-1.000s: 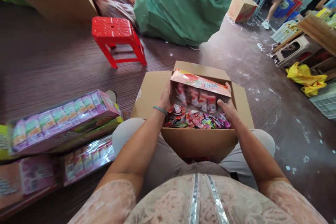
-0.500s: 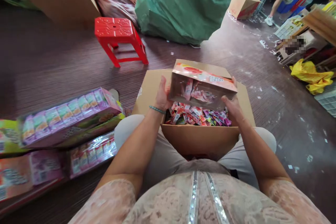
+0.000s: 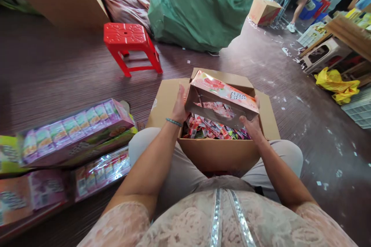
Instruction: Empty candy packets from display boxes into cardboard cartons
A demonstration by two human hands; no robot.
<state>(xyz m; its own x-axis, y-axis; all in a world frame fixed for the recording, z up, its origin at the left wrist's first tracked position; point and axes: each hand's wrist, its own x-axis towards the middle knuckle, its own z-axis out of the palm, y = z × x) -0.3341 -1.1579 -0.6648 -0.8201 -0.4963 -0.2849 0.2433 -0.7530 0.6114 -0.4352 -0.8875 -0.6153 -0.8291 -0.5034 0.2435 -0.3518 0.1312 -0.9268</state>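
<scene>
An orange-pink printed display box point(image 3: 224, 88) is held tilted above a large cardboard carton point(image 3: 217, 150), its left end higher. My left hand point(image 3: 181, 104) presses on the box's left end, thumb upward. At the right end my right hand point(image 3: 252, 125) grips it, thumb on the lower front edge and the other fingers mostly hidden behind. The box's near side looks open or windowed; pink sachets show there, though I cannot tell whether they lie inside it. Below, many small colourful sachets point(image 3: 199, 127) fill the carton, which stands between my knees with flaps spread.
Purple packed display boxes point(image 3: 95, 135) lie stacked to my left. A red stool point(image 3: 130, 46) stands ahead, near a large green sack point(image 3: 199, 11). To the right are a wooden table point(image 3: 348, 38), a yellow bag point(image 3: 337, 85) and a crate point(image 3: 359, 108). A person sits at the back right.
The display box has tilted further, its right end lower, and sunk slightly toward the carton. Both hands keep their hold. The view has shifted a little.
</scene>
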